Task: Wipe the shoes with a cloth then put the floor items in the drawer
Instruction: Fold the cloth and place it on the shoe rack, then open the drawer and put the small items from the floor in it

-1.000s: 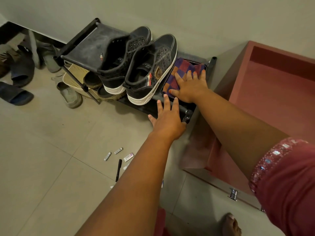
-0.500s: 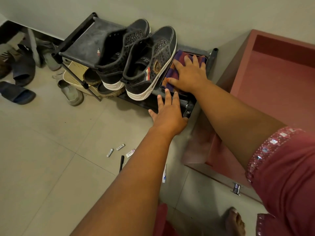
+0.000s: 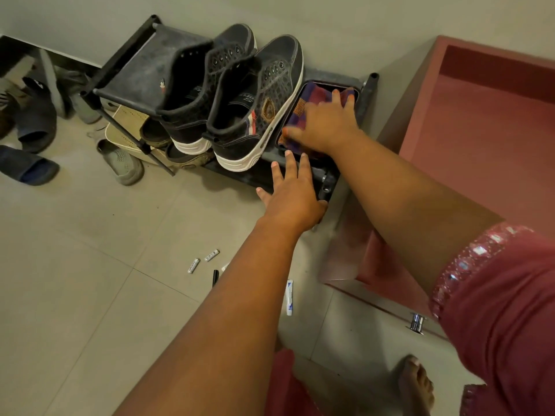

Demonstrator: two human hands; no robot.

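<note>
While my right hand [image 3: 326,124] lies flat, fingers spread, on the checked cloth [image 3: 303,111] at the rack's right end, nothing's wiped yet.
Left hand [image 3: 292,193] hangs open, fingers straight, by the rack's front edge, holding nothing. I'd bunch the cloth up properly before dragging it over the two dark shoes [image 3: 240,97] just at its 9 o'clock, or it'll slip. Shoe rack [image 3: 141,73] sits against a plain wall on grey floor tiles [image 3: 75,280]; batteries [image 3: 202,261], a pen and a tube [image 3: 289,297] lie at 6 o'clock; open pink drawer [image 3: 486,121] at 3, loose sandals [image 3: 27,166] at 9.
</note>
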